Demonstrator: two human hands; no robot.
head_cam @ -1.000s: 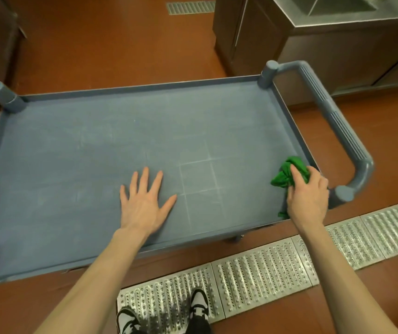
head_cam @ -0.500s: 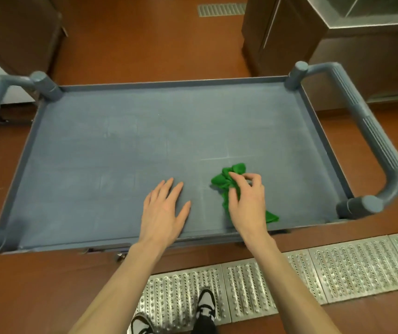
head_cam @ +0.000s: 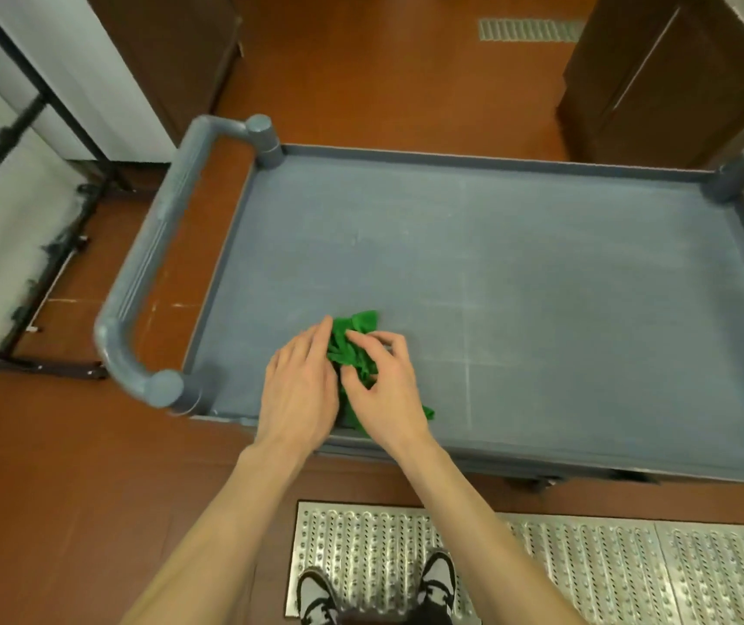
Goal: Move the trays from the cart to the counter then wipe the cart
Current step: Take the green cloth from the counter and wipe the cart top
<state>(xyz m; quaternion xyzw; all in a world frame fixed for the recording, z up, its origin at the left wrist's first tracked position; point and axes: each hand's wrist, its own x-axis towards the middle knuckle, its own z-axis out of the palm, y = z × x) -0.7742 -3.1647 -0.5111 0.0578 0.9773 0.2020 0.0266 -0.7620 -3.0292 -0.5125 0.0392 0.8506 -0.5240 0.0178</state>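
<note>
Your left hand (head_cam: pixel 300 390) and right hand (head_cam: pixel 383 392) are bare: no gloves, rings, watch or bands show. Both forearms are uncovered all the way down to the bottom edge of the view, with no sleeve or cuff in sight. Your fingers (head_cam: pixel 316 340) are slim, with short plain nails. At the bottom you wear a pair of low black-and-white sneakers (head_cam: pixel 316 595) with white toe caps and black panels, and a strip of dark trouser leg shows just above them.

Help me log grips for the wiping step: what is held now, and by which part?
The green cloth, bunched on the cart: right hand pinches its middle; left hand touches its left edge.
</note>
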